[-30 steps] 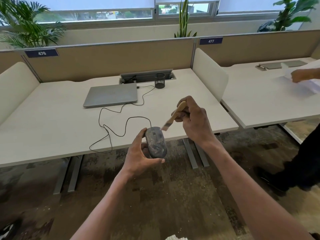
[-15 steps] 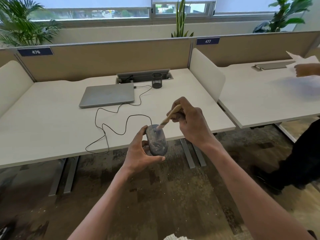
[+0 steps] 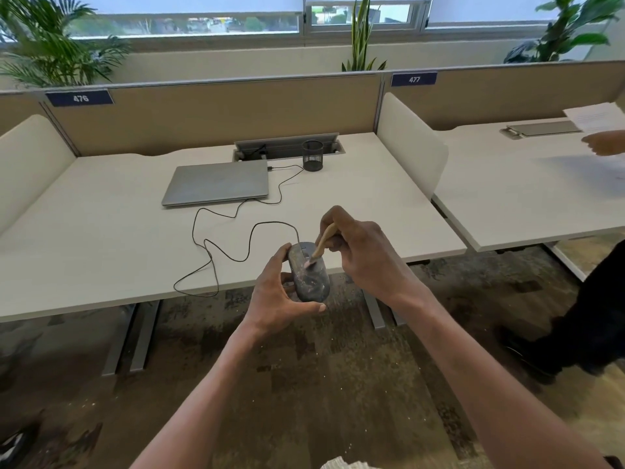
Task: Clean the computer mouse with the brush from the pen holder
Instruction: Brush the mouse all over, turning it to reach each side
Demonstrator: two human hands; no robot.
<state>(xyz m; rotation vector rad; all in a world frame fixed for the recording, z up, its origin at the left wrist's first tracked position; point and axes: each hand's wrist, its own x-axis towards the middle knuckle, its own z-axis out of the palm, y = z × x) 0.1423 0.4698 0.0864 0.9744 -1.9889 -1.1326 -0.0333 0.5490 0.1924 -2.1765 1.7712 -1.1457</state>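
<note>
Holding: left hand [image 3: 275, 299] is gripping the dusty mouse [image 3: 309, 275], fingers curled round it
Brushing: right hand [image 3: 363, 257] is pinching the brush [image 3: 323, 243], bristles touching the mouse

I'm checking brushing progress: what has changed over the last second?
The brush in the right hand came down from above the mouse's front edge; its bristles now touch the mouse top. The left hand holds the mouse as before, off the desk edge.
</note>
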